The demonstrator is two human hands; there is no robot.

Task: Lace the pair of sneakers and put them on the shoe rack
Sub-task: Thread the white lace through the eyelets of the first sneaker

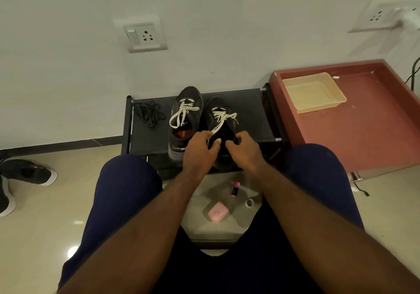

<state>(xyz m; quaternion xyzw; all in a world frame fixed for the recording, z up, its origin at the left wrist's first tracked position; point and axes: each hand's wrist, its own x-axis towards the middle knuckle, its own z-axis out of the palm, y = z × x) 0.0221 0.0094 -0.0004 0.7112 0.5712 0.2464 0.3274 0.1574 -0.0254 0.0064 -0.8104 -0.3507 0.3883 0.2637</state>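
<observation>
Sneakers [200, 121] side by side on shoe rack [247, 105], toes to 12 o'clock. Left hand [200, 150] pinches white lace [217, 126], right hand [244, 149] curled at heel, likely steadying shoe for lacing.

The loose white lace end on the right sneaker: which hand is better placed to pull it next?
The left hand: its fingers already touch the white lace end of the dark right sneaker; the right hand rests on its collar.

Both bare forearms reach forward between the knees. The left hand [200, 148] curls, thumb meeting fingertips in a pinch; the right hand [244, 149] curls likewise, just beside it.
</observation>
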